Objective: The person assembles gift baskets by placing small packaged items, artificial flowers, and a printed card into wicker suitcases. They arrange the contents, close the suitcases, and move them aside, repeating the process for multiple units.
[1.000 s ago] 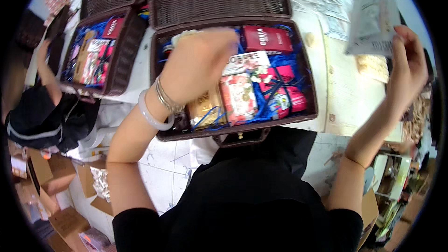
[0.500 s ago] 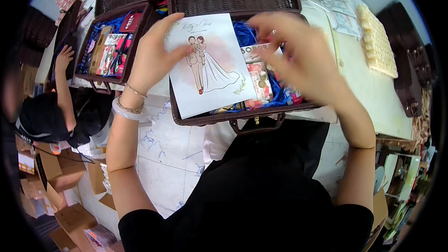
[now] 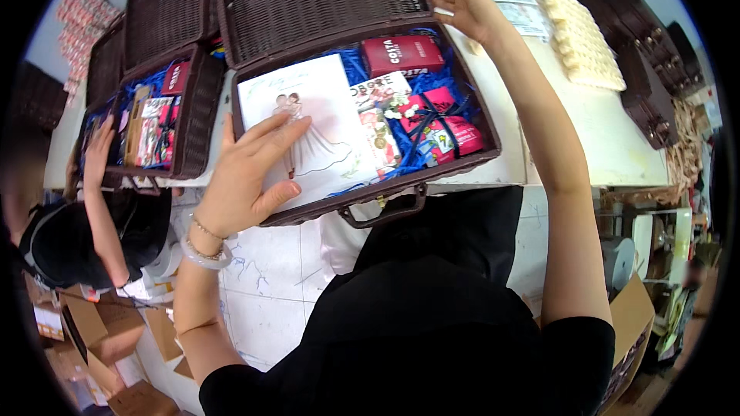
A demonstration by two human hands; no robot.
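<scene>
Your left hand (image 3: 250, 173) lies spread across a white illustrated card (image 3: 331, 108), pressing nothing between its fingers, at the left side of an open brown wicker case (image 3: 459, 166). Your right hand (image 3: 466, 8), well apart from the left, is raised with fingers parted at the right edge of the upright lid (image 3: 324, 4); whether it touches cannot be told. Beside the card, a dark-red box (image 3: 401, 55) and a ribbon-tied pink package (image 3: 439, 123) nestle in blue shredded filler. To your left, a co-worker's hand (image 3: 99, 146) is at a second filled case (image 3: 200, 115).
</scene>
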